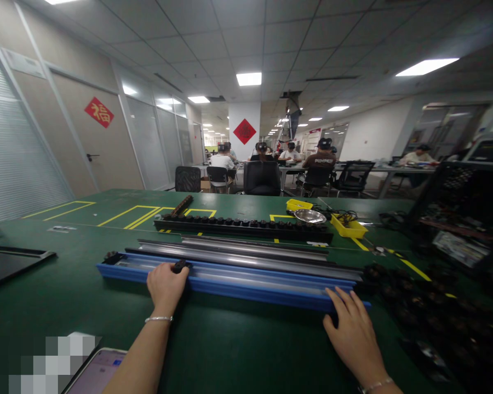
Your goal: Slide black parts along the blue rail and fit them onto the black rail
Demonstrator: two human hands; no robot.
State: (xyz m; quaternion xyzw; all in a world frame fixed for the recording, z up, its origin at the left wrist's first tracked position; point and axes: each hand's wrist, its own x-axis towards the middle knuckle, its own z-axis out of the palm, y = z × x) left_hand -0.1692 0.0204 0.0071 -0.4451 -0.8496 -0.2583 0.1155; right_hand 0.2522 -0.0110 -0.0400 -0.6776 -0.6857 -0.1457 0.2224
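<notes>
Your left hand (166,284) grips a black part (181,266); right hand (351,322), loosely spread, touches the blue rail (250,288). Brace the rail firmly.

Two hands counted, left hand (166,282) and right hand (352,323). One blue channel (246,287) noted; two small black pieces (181,266) seen along it, toward the left. Two metal rails (246,258) logged beyond. Farther right: two yellow bins (352,230), one metal dish (310,216). Near left: one phone (101,372). Far: two red diamond signs (245,131) recorded.
</notes>
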